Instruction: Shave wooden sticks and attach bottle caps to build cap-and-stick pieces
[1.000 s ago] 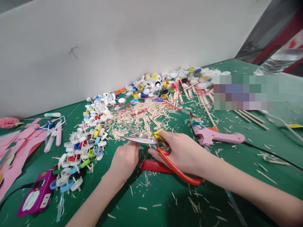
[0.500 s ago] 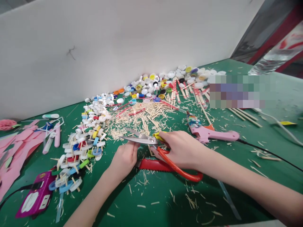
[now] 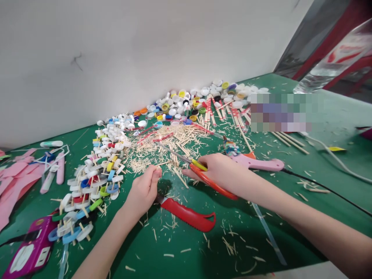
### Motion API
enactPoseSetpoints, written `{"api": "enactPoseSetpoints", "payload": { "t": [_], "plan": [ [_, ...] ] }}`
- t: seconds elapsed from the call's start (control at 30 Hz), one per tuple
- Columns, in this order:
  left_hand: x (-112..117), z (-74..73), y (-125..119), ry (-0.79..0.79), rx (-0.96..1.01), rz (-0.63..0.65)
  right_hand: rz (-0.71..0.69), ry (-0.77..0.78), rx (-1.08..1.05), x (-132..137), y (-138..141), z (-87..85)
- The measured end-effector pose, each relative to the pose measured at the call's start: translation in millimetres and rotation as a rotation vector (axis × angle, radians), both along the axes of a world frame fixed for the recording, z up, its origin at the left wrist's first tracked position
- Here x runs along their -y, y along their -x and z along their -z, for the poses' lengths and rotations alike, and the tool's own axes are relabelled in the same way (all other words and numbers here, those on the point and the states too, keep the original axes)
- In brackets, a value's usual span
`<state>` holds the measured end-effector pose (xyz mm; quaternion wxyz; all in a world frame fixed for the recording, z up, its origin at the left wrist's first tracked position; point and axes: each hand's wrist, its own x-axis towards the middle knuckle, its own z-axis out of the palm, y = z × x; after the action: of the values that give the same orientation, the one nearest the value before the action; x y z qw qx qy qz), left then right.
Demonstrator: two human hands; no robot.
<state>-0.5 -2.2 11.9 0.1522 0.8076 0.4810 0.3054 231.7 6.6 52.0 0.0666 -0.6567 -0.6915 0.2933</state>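
In my right hand (image 3: 225, 172) are scissors (image 3: 213, 184) with orange and yellow handles. Their blades point up and left over a heap of short wooden stick pieces (image 3: 186, 139). My left hand (image 3: 145, 188) is closed, thumb against fingers, left of the scissors. A pale bit shows at its fingertips, too small to make out. Below and between the hands lies a knife with a red handle (image 3: 188, 213), its blade end partly hidden by my left hand. Beyond my right hand rests a pink glue gun (image 3: 261, 162).
Bottle caps joined with sticks (image 3: 95, 182) line the left side. Loose caps (image 3: 174, 104) are piled along the white wall (image 3: 145, 46). Farther left are pink sheets (image 3: 20, 174) and a purple box-like device (image 3: 29, 248). A water bottle (image 3: 328, 66) stands back right.
The scissors have moved away from my left hand, and their blades now point more toward the heap. My left hand has shifted slightly left and up, and the whole view has shifted slightly.
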Motion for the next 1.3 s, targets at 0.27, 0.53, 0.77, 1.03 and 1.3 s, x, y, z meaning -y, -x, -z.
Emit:
{"api": "enactPoseSetpoints", "payload": {
  "t": [0.27, 0.53, 0.77, 1.03, 1.3],
  "plan": [
    [-1.4, 0.1, 1.6, 0.114, 0.013, -0.033, -0.151, -0.333, 0.113, 4.5, 10.2, 8.9],
    [-7.0, 6.6, 4.6, 0.089, 0.26, -0.013, -0.383, -0.615, 0.275, 23.7, 17.1, 4.7],
    [-9.2, -0.9, 9.0, 0.04, 0.112, -0.107, -0.312, -0.211, -0.272, 18.6, -11.3, -2.2],
    [-8.2, -1.5, 11.4, 0.101, 0.184, -0.091, -0.343, -0.762, -0.156, 25.3, 1.8, -14.1],
    [-9.4, -8.0, 10.8, 0.049, 0.214, -0.119, -0.715, -0.538, 0.127, 50.6, 35.6, 28.7]
  ]
}}
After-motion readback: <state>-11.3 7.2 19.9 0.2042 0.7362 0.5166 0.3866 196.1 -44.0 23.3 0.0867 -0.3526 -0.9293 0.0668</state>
